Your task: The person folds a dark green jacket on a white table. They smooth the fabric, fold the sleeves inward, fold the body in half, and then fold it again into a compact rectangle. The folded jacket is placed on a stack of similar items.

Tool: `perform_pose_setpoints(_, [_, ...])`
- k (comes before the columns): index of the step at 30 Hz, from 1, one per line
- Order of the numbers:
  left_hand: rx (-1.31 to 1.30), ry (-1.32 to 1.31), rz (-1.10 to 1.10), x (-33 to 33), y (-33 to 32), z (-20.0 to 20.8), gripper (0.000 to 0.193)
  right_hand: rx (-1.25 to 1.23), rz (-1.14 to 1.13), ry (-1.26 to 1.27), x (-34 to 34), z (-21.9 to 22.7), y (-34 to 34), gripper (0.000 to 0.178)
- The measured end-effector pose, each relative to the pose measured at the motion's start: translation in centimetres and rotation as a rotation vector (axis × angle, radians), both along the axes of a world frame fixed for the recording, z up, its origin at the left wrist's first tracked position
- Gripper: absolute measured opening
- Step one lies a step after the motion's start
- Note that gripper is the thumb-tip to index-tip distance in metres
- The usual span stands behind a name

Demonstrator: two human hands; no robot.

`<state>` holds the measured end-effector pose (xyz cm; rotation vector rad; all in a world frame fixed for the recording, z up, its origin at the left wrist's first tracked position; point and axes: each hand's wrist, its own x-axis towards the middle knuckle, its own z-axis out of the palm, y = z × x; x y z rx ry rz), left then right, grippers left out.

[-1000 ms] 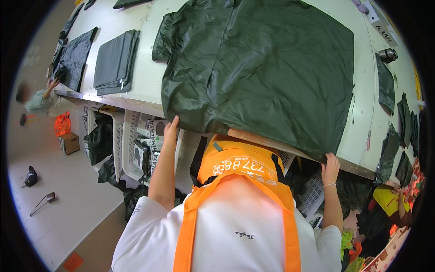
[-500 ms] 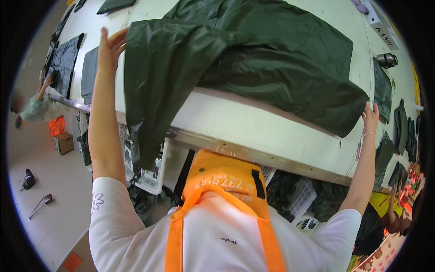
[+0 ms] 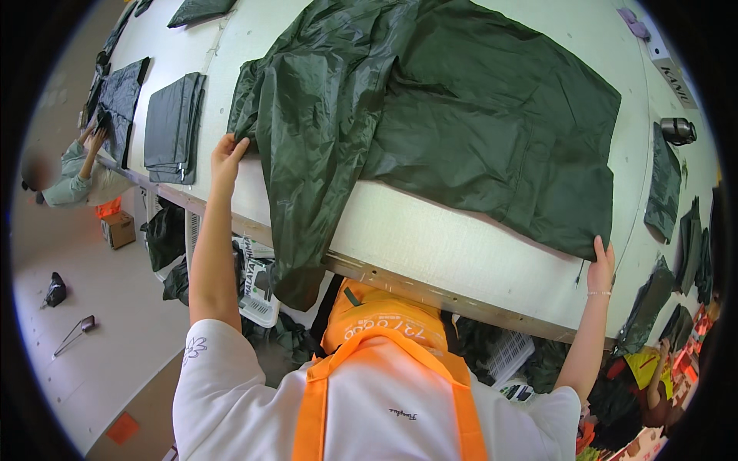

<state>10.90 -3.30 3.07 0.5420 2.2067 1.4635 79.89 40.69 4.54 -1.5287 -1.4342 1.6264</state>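
A dark green, shiny raincoat (image 3: 461, 131) lies spread across the white table, rumpled on its left half and flatter on its right. One sleeve (image 3: 300, 230) runs toward me and droops over the table's front edge. My left hand (image 3: 225, 164) pinches the coat's left edge between thumb and fingers, next to the bunched fabric. At the near right corner, my right hand (image 3: 603, 265) grips the hem, where a short dark cord dangles. The coat's far end runs out of view at the top.
A folded stack of dark green garments (image 3: 171, 127) rests on the table (image 3: 430, 223) at left. A metal flask (image 3: 677, 131) and more garments (image 3: 663, 184) lie at right. Below the edge is a white basket (image 3: 257, 307). A co-worker (image 3: 73, 173) handles dark fabric at far left.
My left hand has come nearer and closed on the coat's left edge, from open fingers beside it. My right hand has taken the near right corner. The coat's left side is now bunched up.
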Motion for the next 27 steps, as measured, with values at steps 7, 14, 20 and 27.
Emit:
perform_pose_setpoints(7, [-0.62,0.465,-0.145,0.4,-2.2,-0.3,0.015,-0.062,0.102,-0.15,3.8,-2.2,-2.3,0.037])
perform_pose_setpoints(14, [-0.824,1.057,-0.094,3.7,-1.6,-1.7,0.018,1.127,0.111,-1.076,-5.6,0.9,-7.8,0.044])
perform_pose_setpoints(20, [-0.41,0.746,-0.182,3.0,-4.1,-0.4,0.035,-0.253,0.814,-0.18,-24.6,1.4,-28.6,0.037])
perform_pose_setpoints(27, [-0.583,0.703,-0.189,2.2,-3.0,-1.4,0.04,-0.227,0.872,-0.169,-37.3,-3.2,-39.9,0.037])
